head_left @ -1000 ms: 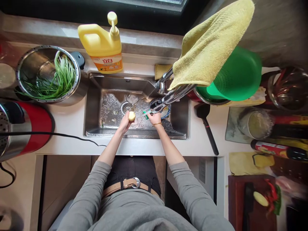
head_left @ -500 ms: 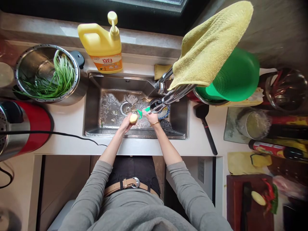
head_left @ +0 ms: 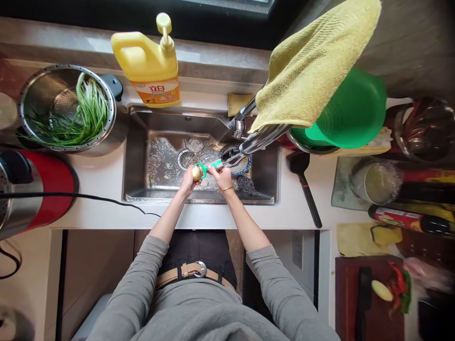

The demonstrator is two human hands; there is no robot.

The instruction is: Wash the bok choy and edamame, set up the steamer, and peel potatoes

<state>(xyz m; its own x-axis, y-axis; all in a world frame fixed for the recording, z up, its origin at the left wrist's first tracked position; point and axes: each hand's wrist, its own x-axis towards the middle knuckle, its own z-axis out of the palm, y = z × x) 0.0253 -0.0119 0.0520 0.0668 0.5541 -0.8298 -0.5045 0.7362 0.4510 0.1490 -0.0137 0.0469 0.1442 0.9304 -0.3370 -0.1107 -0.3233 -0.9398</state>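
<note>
Over the steel sink (head_left: pixel 138 156), my left hand (head_left: pixel 187 182) grips a small pale potato (head_left: pixel 196 173). My right hand (head_left: pixel 221 176) holds a green-handled peeler (head_left: pixel 209 166), and its head touches the potato. Both hands sit just below the chrome faucet spout (head_left: pixel 249 144). Peel scraps lie around the sink drain (head_left: pixel 185 158). A patterned dish (head_left: pixel 243 166) rests in the sink under the spout.
A yellow detergent jug (head_left: pixel 149 61) stands behind the sink. A steel colander with green stalks (head_left: pixel 67 109) and a red appliance (head_left: pixel 35 189) are at left. A yellow cloth (head_left: pixel 313 61), a green colander (head_left: pixel 348 113), a black spatula (head_left: pixel 305 187) and a cutting board (head_left: pixel 369 303) are at right.
My right hand moved left toward the potato, bringing the peeler head from beside the spout onto it. The left hand kept its hold on the potato.
</note>
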